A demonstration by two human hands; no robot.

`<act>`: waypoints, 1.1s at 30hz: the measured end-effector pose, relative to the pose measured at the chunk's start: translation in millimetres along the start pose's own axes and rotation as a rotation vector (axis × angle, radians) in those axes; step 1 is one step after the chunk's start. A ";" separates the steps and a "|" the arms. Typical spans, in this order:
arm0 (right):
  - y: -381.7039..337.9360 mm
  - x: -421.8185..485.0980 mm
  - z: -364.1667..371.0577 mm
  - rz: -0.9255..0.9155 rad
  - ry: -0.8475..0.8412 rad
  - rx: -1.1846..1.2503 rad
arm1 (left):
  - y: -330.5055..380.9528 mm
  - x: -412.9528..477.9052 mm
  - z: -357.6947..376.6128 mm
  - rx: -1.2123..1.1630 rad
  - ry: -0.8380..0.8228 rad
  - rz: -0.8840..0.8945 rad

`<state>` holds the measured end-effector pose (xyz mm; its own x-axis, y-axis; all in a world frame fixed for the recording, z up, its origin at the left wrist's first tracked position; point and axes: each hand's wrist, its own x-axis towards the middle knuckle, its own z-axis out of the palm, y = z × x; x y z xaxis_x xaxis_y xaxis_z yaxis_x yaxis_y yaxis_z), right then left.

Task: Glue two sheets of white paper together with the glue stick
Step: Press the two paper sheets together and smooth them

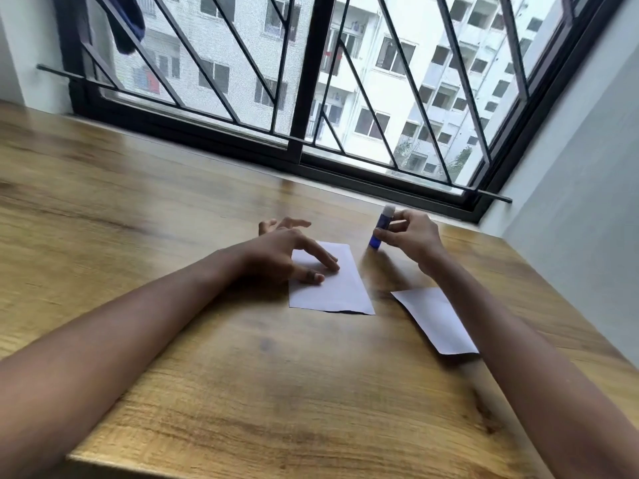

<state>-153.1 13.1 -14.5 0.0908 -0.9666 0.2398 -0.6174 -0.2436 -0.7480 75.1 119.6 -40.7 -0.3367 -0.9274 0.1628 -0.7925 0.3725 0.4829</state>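
Two white paper sheets lie flat on the wooden table (173, 209). The first sheet (337, 288) is in the middle, and my left hand (287, 250) presses its left part with thumb and forefinger, the other fingers spread. The second sheet (435, 319) lies to the right, partly under my right forearm. My right hand (413, 235) grips a blue glue stick (380, 229) with a pale cap on top. The stick stands nearly upright just beyond the first sheet's far right corner, its base at or just above the table.
A black-framed window with slanted bars (311, 98) runs along the table's far edge. A grey wall (587, 202) closes the right side. The table's near edge (242, 468) is at the bottom of the view.
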 end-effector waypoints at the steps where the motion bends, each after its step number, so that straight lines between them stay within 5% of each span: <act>1: -2.3 -3.0 -2.2 0.010 0.024 -0.038 | -0.5 -0.2 0.2 0.001 0.005 0.009; 6: -29.5 -28.4 -17.8 -0.141 0.233 -0.113 | -2.8 1.3 0.1 -0.048 0.021 0.038; 11: -59.2 -55.9 -3.3 -0.165 -0.279 -0.169 | -5.4 1.7 -0.9 -0.112 0.078 0.054; 18: -52.6 -46.3 31.3 -0.130 -0.392 -0.537 | -0.8 1.0 0.6 -0.130 0.187 -0.027; 33: -56.3 -38.0 5.4 0.055 -0.592 0.002 | -10.7 4.6 3.4 -0.187 0.245 -0.034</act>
<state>-117.5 63.1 15.1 0.4791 -0.8581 -0.1848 -0.6321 -0.1912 -0.7509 80.3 111.4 -48.0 -0.1606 -0.9281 0.3358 -0.6864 0.3495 0.6377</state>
